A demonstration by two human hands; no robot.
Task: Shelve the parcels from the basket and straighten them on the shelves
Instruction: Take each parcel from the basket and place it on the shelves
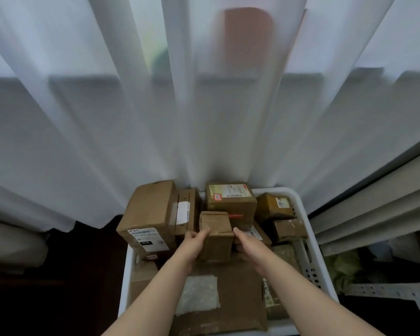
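A white plastic basket (306, 229) on the floor holds several brown cardboard parcels. Both hands are on a small taped brown box (216, 235) in its middle. My left hand (195, 241) grips the box's left side, thumb on its top edge. My right hand (246, 241) grips the right side, fingers hidden behind the box. A large box with a white label (147, 214) stands at the basket's back left. A labelled box (230, 200) sits at the back. A flat parcel with a clear patch (218, 297) lies at the front, under my forearms.
A white sheer curtain (204, 105) hangs right behind the basket. A grey metal shelf unit (383, 209) stands at the right, its perforated rail (386, 291) low beside the basket. The floor at the left is dark, with a pale cushion-like shape (12, 243) at the edge.
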